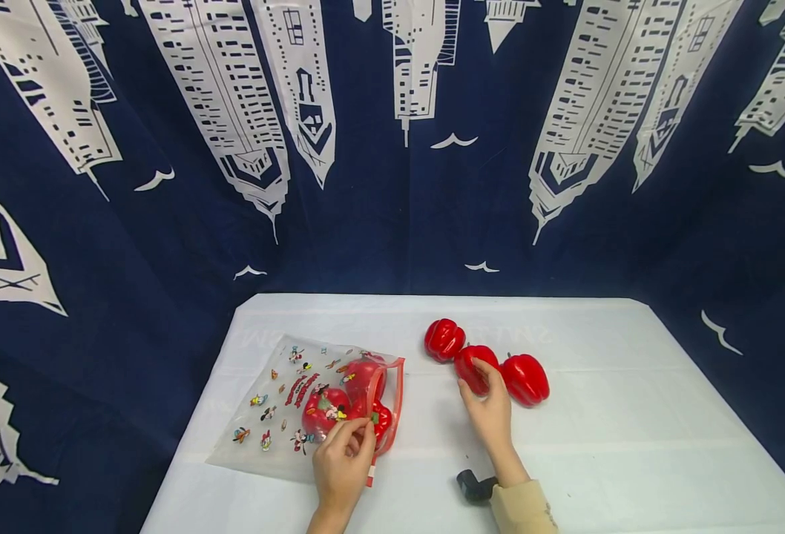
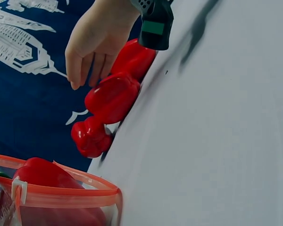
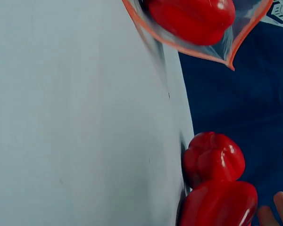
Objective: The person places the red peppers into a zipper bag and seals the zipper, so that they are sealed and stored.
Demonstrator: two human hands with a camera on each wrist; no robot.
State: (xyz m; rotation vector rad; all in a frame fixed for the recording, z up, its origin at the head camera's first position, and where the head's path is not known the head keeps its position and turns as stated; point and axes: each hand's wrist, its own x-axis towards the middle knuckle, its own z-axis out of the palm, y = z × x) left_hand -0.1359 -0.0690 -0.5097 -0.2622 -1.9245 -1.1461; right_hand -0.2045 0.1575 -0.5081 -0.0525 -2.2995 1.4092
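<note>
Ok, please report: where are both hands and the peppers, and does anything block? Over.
Left hand pinching bag at opening. Right hand at middle loose pepper, not gripping. Two loose peppers beside it, others in bag. No obstacle seen.

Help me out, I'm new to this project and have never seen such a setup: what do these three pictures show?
There is no machine here; a person works by hand. The widest picture comes from a camera worn on the head; the other two come from wrist cameras, one on each side. On the white table lie a see-through printed bag with red peppers inside and, to its right, three loose peppers. The left hand pinches the bag at its opening. The right hand has its fingers at the middle loose pepper; I can't be sure they touch it.
</note>
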